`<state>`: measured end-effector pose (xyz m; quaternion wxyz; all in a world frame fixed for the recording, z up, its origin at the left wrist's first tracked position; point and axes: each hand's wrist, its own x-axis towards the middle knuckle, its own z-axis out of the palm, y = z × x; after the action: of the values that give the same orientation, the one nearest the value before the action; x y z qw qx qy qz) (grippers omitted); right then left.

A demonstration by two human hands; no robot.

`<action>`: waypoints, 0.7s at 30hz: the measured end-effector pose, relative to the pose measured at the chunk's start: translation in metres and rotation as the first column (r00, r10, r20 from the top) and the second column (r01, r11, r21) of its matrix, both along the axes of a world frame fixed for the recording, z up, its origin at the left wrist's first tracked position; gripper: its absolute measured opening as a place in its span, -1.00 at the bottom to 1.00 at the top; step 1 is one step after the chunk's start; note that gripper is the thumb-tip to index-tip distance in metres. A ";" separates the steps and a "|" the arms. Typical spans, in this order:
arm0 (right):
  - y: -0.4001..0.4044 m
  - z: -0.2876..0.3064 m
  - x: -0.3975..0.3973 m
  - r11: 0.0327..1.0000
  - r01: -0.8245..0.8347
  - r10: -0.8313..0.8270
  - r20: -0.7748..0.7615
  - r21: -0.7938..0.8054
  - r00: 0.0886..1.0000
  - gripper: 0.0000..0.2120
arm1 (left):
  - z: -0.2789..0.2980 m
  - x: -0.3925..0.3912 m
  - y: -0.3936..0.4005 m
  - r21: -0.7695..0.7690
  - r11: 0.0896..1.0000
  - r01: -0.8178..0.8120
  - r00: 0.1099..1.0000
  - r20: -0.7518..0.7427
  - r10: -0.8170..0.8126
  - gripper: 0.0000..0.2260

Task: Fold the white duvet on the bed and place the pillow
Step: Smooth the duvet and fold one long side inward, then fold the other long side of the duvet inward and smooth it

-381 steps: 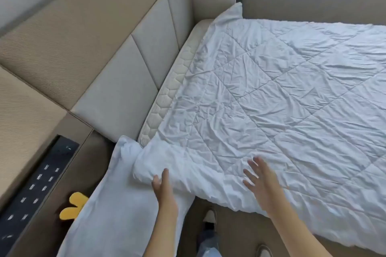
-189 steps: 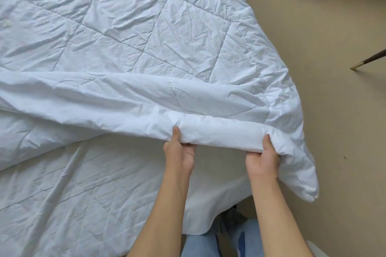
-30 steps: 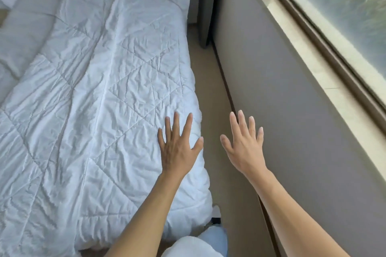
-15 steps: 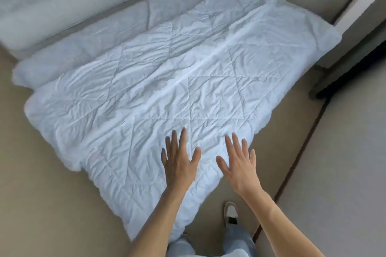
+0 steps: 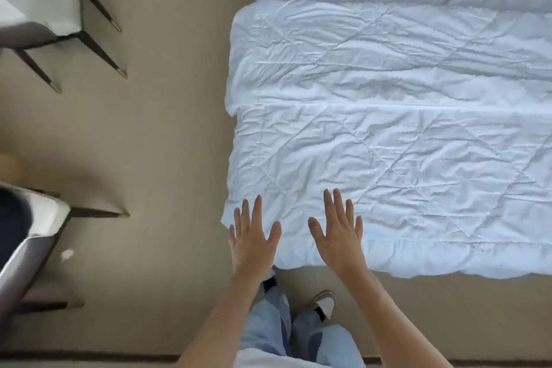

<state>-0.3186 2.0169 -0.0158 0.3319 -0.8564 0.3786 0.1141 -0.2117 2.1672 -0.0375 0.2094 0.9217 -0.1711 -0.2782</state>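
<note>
Duvet (image 5: 388, 134) long axis running left-right, left hand (image 5: 254, 243), right hand (image 5: 339, 237) spread flat, empty.

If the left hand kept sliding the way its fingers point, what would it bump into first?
The left hand points up the picture, over the near corner of the white duvet. Going straight on, it would most likely meet only more duvet, then the long crease across it. How high the hand sits is unclear.

A bedroom in a home or hotel. A white quilted duvet (image 5: 388, 134) covers the bed at right. Upholstered chairs (image 5: 35, 3) with dark tapered legs stand on beige carpet (image 5: 167, 128) at left.
</note>
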 end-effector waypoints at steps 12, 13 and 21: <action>0.033 -0.071 0.008 0.992 -0.041 0.051 -0.086 0.122 0.995 -0.37 | -0.107 -0.020 0.032 0.021 0.524 -0.852 0.391 -0.640 0.661 -0.36; 0.033 -0.079 0.009 0.990 -0.051 0.063 -0.085 0.133 0.994 -0.37 | -0.119 -0.020 0.032 0.051 0.412 -0.910 0.274 -0.671 0.689 -0.35; 0.042 -0.114 0.014 0.955 0.121 -0.137 0.040 0.270 0.990 -0.46 | -0.211 -0.014 0.038 0.174 -0.150 -0.973 -0.228 -0.820 0.525 -0.74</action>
<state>-0.3048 2.0591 -0.1303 0.4616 -0.7804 0.4053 0.1172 -0.2260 2.2049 -0.2490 0.6517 0.4505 0.5375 -0.2889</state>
